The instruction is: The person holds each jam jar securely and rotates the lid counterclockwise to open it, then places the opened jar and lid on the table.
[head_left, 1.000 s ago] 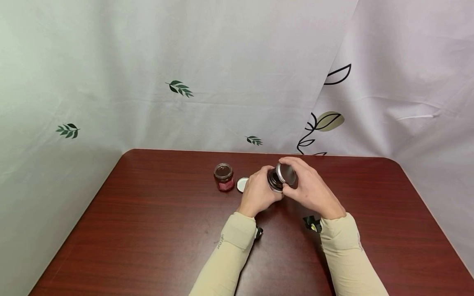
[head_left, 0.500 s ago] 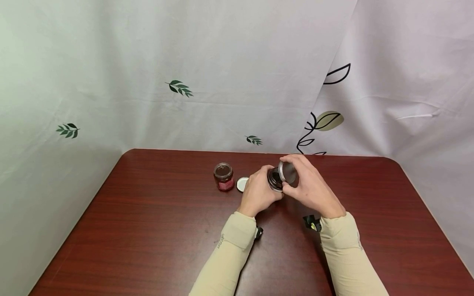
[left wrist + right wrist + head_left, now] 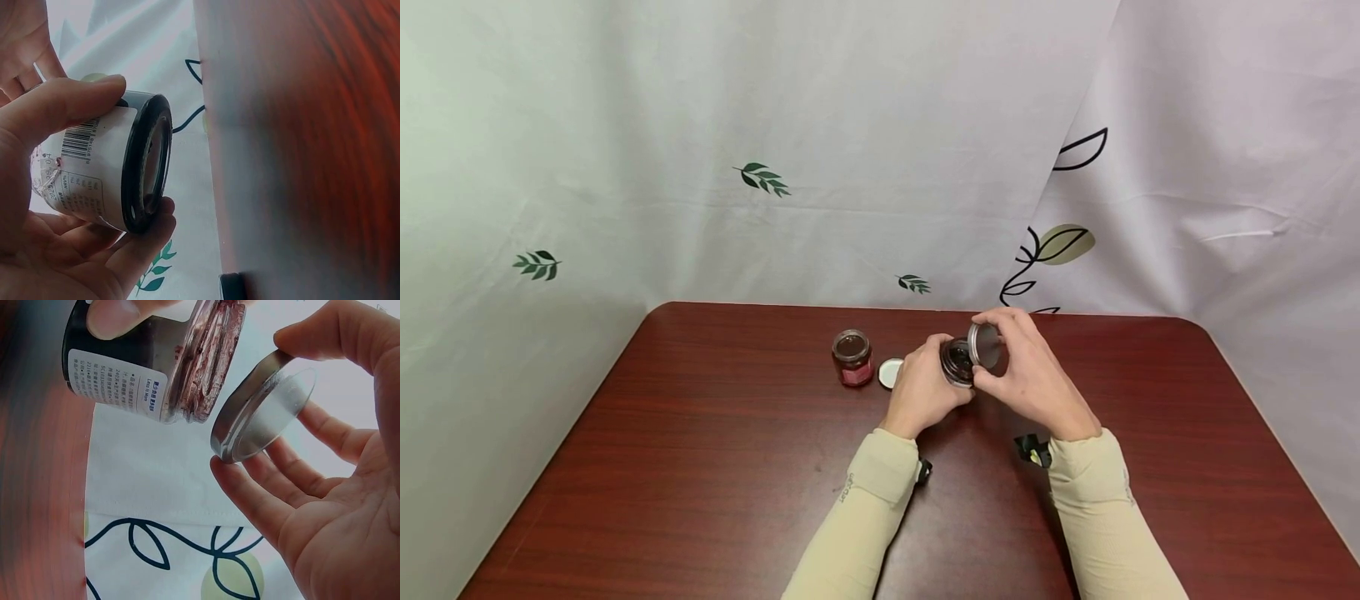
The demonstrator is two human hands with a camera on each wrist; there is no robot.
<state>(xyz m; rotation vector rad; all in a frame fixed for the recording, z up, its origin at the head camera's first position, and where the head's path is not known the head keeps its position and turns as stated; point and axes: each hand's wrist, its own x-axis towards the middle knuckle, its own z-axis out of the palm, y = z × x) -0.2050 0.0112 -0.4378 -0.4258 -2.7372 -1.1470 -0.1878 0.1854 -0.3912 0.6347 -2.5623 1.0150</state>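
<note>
My left hand [image 3: 921,392] grips a glass jar [image 3: 957,362] above the table, thumb on one side and fingers round the other. The jar [image 3: 119,381] has a black base and a white printed label; dark red residue coats its threaded mouth. Between thumb and fingertips, my right hand [image 3: 1033,379] pinches a round silver lid [image 3: 987,346] by its edge. In the right wrist view the lid [image 3: 262,412] is tilted, with a narrow gap between it and the jar's mouth. What the jar holds is too dark to make out.
An open jar [image 3: 852,358] with dark contents and a pink-red label stands left of my left hand. Beside it lies a lid with its white inside [image 3: 890,373] up, partly hidden by that hand. A pale patterned cloth [image 3: 850,167] hangs behind the reddish-brown table [image 3: 737,467].
The right hand has lifted the silver lid slightly up and away from the jar's mouth, exposing more of the opening. The left hand and its jar have barely moved.
</note>
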